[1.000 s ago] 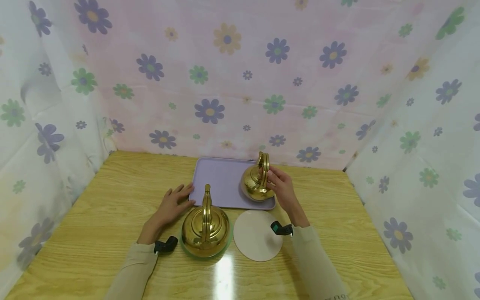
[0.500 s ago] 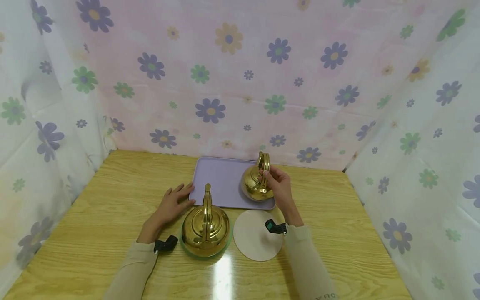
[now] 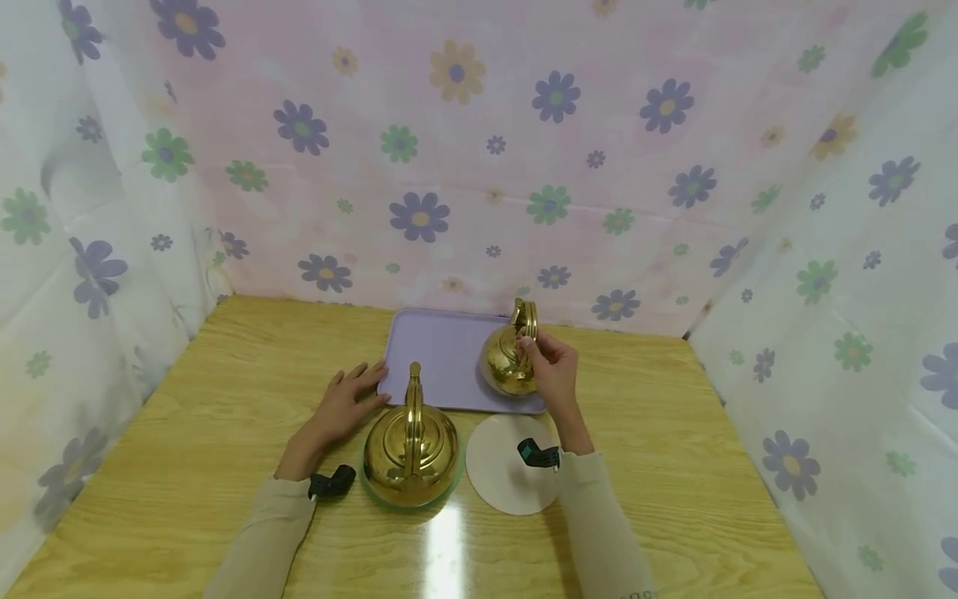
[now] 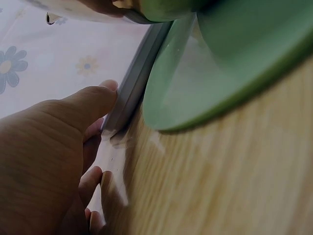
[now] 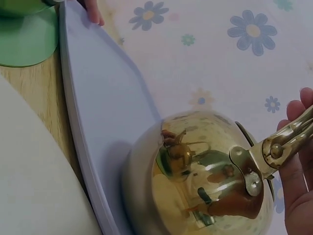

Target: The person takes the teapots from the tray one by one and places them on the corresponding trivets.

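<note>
1. While its fingers and thumb pinch the upright handle, the right hand [image 3: 557,372] holds the smaller brass kettle [image 3: 500,366], whose body sits just to that hand's left.
2. Beneath that kettle, stretching leftward from the right hand, is a lilac rectangular tray [image 3: 430,358]; whether the kettle's base touches it cannot be told.
3. With fingers spread and nearly straight, the left hand [image 3: 348,405] touches the tray's near-left corner and grips nothing.
4. Just right of the left hand, a larger brass kettle [image 3: 410,462] stands on a green round plate [image 4: 178,98].
5. Nearer the person than the right hand, and to its left, a pale disc [image 3: 497,474] lies on the wood-grain worktop [image 3: 688,449], beside the green plate.
6. Beyond both hands hangs a flowered cloth [image 3: 479,179]; a black wrist camera [image 3: 333,482] sits behind the left hand.
</note>
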The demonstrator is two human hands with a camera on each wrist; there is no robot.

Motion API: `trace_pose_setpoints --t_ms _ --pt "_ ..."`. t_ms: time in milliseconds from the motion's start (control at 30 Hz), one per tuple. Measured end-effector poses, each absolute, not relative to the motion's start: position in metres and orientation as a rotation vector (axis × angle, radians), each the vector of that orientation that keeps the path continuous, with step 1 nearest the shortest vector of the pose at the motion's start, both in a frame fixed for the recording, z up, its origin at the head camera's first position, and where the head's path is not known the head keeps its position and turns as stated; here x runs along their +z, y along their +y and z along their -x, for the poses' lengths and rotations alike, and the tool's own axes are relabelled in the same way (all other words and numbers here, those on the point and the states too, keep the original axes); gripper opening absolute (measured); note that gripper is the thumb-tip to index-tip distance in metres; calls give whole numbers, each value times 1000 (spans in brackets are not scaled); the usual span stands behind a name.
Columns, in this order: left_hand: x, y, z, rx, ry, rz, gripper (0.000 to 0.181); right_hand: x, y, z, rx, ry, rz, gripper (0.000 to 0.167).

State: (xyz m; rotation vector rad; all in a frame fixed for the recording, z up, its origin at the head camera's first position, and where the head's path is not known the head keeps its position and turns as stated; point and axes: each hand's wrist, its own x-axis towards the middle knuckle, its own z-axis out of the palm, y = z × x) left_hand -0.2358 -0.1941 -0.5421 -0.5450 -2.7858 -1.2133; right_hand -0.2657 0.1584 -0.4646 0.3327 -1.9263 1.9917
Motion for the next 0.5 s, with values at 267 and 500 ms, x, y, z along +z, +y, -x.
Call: trace_pose_setpoints --t_ms 267,500 --pt "-542 -195 237 -1211 -2791 544 57 -465 157 266 2076 -1862 -360 28" --pt "-542 -195 236 -1205 -2804 541 58 -466 156 265 2131 -1831 -320 27"
